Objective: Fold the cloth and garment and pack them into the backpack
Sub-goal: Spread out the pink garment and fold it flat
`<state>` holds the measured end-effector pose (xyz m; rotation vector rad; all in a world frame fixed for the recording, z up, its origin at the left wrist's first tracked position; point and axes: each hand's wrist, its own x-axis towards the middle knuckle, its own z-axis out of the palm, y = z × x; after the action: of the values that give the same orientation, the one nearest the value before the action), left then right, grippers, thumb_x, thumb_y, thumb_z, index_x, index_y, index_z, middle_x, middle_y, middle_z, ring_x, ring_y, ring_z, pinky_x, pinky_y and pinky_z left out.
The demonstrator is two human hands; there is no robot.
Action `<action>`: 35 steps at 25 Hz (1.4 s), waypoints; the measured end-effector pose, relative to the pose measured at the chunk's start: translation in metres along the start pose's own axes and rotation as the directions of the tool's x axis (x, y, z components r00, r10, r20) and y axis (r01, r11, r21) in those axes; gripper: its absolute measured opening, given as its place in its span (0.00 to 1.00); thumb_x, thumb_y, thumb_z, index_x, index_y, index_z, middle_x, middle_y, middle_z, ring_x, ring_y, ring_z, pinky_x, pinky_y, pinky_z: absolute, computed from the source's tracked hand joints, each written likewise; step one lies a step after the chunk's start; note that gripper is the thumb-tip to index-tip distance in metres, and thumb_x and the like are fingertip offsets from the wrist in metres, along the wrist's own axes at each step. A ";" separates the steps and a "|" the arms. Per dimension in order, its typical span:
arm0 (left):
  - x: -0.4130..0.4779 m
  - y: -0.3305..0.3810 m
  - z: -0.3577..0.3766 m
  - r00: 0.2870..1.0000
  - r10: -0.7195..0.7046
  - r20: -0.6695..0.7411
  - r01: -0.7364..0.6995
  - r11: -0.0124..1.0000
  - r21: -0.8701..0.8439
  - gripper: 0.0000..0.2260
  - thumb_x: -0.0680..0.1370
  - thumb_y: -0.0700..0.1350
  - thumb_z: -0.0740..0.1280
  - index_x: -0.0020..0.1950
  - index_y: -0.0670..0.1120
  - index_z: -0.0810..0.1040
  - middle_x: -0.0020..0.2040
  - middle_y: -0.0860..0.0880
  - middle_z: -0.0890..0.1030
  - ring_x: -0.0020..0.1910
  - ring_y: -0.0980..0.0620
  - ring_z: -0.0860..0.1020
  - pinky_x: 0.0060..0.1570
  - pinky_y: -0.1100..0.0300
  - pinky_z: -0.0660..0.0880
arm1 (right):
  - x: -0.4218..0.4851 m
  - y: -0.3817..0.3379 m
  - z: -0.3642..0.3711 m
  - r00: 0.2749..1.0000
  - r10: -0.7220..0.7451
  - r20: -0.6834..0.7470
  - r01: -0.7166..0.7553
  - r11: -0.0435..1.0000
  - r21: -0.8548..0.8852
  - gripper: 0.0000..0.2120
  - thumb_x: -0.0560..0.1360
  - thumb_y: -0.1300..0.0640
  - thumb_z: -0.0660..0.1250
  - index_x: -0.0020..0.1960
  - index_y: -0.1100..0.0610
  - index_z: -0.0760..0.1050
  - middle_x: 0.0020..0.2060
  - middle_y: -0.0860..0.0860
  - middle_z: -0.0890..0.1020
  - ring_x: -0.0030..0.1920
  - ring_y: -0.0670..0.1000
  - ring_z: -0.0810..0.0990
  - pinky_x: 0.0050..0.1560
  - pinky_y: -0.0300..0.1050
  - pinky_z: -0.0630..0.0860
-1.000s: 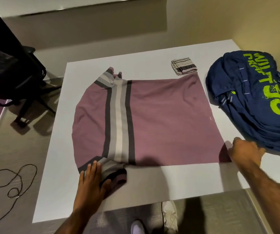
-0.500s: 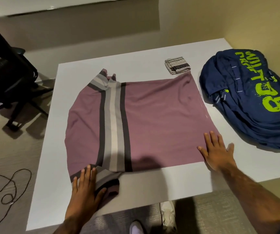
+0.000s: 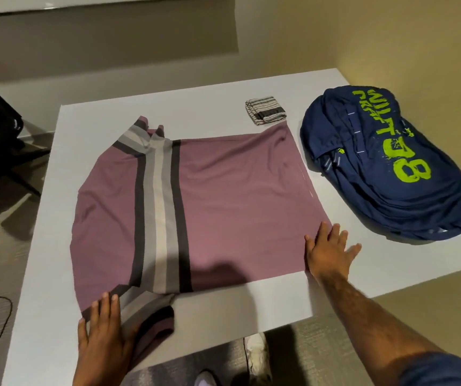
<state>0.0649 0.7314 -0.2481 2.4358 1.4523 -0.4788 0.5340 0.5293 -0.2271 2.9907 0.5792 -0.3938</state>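
Left grip (image 3: 104, 330) and right grip (image 3: 328, 249) press flat-fingered on the garment (image 3: 223, 204), near sleeve partly hidden

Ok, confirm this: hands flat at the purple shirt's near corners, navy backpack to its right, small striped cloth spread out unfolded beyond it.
No. The head view shows the striped cloth folded in a stack, not spread out. The rest holds: left hand and right hand flat at near corners of the shirt, backpack to its right.
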 end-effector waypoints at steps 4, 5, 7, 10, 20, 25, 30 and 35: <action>0.016 0.003 -0.011 0.994 -0.044 -0.100 0.043 0.999 -0.014 0.38 0.72 0.55 0.75 0.76 0.38 0.69 0.78 0.41 0.67 0.74 0.34 0.69 0.68 0.29 0.65 | 0.029 -0.007 -0.026 0.984 -0.076 -0.162 0.073 0.997 -0.024 0.13 0.83 0.52 0.60 0.63 0.54 0.77 0.60 0.55 0.79 0.62 0.58 0.77 0.71 0.64 0.63; 0.027 0.008 -0.023 0.988 -0.068 -0.137 0.063 0.997 -0.039 0.37 0.76 0.58 0.71 0.78 0.40 0.65 0.80 0.41 0.64 0.76 0.35 0.66 0.72 0.32 0.61 | 0.036 -0.011 -0.031 0.979 -0.107 -0.175 0.109 0.994 -0.001 0.11 0.82 0.54 0.62 0.61 0.54 0.78 0.56 0.55 0.80 0.57 0.57 0.78 0.67 0.61 0.66; 0.048 0.021 -0.045 0.979 -0.125 -0.160 0.108 0.988 -0.112 0.34 0.83 0.63 0.51 0.83 0.44 0.53 0.83 0.43 0.53 0.81 0.40 0.54 0.77 0.40 0.50 | 0.048 -0.017 -0.037 0.978 -0.093 -0.187 0.101 0.994 0.033 0.10 0.82 0.56 0.63 0.58 0.56 0.80 0.51 0.55 0.80 0.52 0.57 0.78 0.60 0.57 0.69; 0.066 0.038 -0.043 0.978 -0.128 -0.164 0.102 0.982 -0.161 0.35 0.82 0.63 0.44 0.84 0.45 0.43 0.84 0.46 0.45 0.83 0.44 0.46 0.80 0.41 0.46 | 0.058 -0.019 -0.042 0.986 -0.048 -0.160 0.055 0.998 0.042 0.08 0.81 0.61 0.64 0.58 0.56 0.79 0.51 0.55 0.79 0.51 0.57 0.78 0.57 0.55 0.68; 0.024 0.017 -0.011 0.998 -0.007 -0.067 0.005 1.000 -0.025 0.46 0.82 0.69 0.44 0.63 0.27 0.77 0.64 0.27 0.77 0.62 0.25 0.76 0.64 0.26 0.68 | 0.050 0.001 -0.061 1.000 -0.017 -0.027 0.012 0.983 -0.183 0.12 0.76 0.56 0.66 0.59 0.52 0.78 0.53 0.50 0.82 0.55 0.53 0.79 0.60 0.54 0.70; 0.112 0.040 -0.124 0.946 -0.118 -0.303 0.107 0.993 -0.054 0.29 0.83 0.64 0.48 0.70 0.47 0.74 0.70 0.42 0.76 0.70 0.38 0.73 0.76 0.36 0.56 | 0.130 -0.049 -0.102 0.949 -0.298 -0.098 0.284 0.949 -0.136 0.12 0.77 0.63 0.64 0.60 0.57 0.77 0.53 0.55 0.80 0.54 0.58 0.81 0.50 0.53 0.77; 0.256 0.086 -0.215 0.848 0.137 -0.511 -0.203 0.976 -0.076 0.12 0.84 0.48 0.60 0.61 0.48 0.80 0.59 0.45 0.83 0.54 0.46 0.81 0.68 0.48 0.74 | 0.228 -0.109 -0.133 0.884 -0.447 -0.141 0.426 0.891 -0.155 0.09 0.78 0.63 0.63 0.56 0.59 0.79 0.49 0.56 0.78 0.48 0.60 0.80 0.41 0.52 0.77; 0.385 0.116 -0.252 0.905 0.285 -0.317 -0.268 0.959 0.096 0.31 0.75 0.41 0.75 0.77 0.50 0.70 0.76 0.44 0.72 0.72 0.42 0.72 0.77 0.48 0.63 | 0.272 -0.128 -0.137 0.736 -0.655 -0.174 0.525 0.713 -0.464 0.10 0.76 0.60 0.67 0.56 0.54 0.80 0.49 0.55 0.76 0.51 0.59 0.74 0.46 0.53 0.70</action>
<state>0.3748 1.0816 -0.1700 2.8062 1.1802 -0.0464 0.7622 0.7609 -0.1688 2.4116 1.4870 0.2007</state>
